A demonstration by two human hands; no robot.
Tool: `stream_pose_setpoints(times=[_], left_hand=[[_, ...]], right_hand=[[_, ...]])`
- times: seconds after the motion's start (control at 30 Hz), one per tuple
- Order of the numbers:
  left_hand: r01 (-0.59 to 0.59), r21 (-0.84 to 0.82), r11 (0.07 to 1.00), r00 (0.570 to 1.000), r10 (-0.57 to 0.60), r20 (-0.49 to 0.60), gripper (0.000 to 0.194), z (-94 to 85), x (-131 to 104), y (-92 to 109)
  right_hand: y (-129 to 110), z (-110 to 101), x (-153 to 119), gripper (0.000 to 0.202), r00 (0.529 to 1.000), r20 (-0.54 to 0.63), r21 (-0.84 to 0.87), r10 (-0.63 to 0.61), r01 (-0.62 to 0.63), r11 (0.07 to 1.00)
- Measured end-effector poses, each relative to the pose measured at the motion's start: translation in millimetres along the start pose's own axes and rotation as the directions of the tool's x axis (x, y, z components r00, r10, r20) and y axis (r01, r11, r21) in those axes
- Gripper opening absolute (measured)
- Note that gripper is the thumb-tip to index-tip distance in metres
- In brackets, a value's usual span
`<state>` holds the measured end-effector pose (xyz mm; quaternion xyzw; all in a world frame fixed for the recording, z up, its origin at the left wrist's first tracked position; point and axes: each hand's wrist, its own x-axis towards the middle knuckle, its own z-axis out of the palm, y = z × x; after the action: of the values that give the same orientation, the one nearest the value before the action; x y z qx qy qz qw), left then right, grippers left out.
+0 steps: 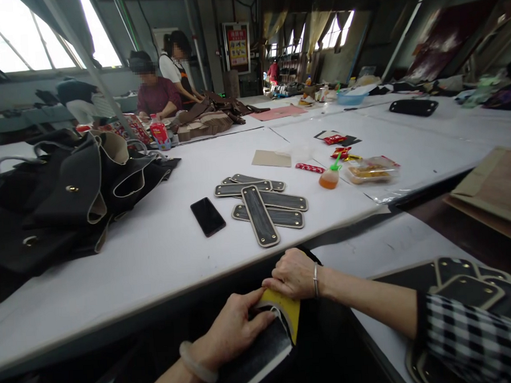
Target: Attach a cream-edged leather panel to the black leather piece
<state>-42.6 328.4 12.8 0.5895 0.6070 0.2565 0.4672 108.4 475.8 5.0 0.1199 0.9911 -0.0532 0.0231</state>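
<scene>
My left hand (235,330), with a pale bangle at the wrist, is closed on the edge of a black leather piece (264,357) low in the centre. Its thumb presses near a light-coloured rim. My right hand (292,274) is curled over the top of a yellow piece (287,312), which lies against the black leather. Beyond my hands, several dark oblong straps (260,217) with pale edges and metal studs lie in an overlapping pile on the white table (158,288). A black phone (208,217) rests left of them.
Black leather bags (67,195) are heaped at the left. Food packets, a small bottle with orange liquid (329,178) and a plastic tray (372,170) stand beyond the straps. More studded pieces (470,289) lie at the right. People work in the background.
</scene>
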Motion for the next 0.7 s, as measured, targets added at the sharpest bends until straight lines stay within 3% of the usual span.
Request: stream_pose_setpoints(times=[0.37,0.7], left_hand=[[-0.052,0.09,0.995,0.999,0.051,0.009,0.031,5.1,-4,-6],[-0.146,0.239,0.96,0.989,0.141,0.035,0.031,7.9,-5,-10]], right_hand=[[-11,-1,-2,0.063,0.997,0.078,-0.07,-0.006,0.012,0.997],[-24,2,-14,0.063,0.987,0.14,-0.059,0.076,-0.069,0.996]])
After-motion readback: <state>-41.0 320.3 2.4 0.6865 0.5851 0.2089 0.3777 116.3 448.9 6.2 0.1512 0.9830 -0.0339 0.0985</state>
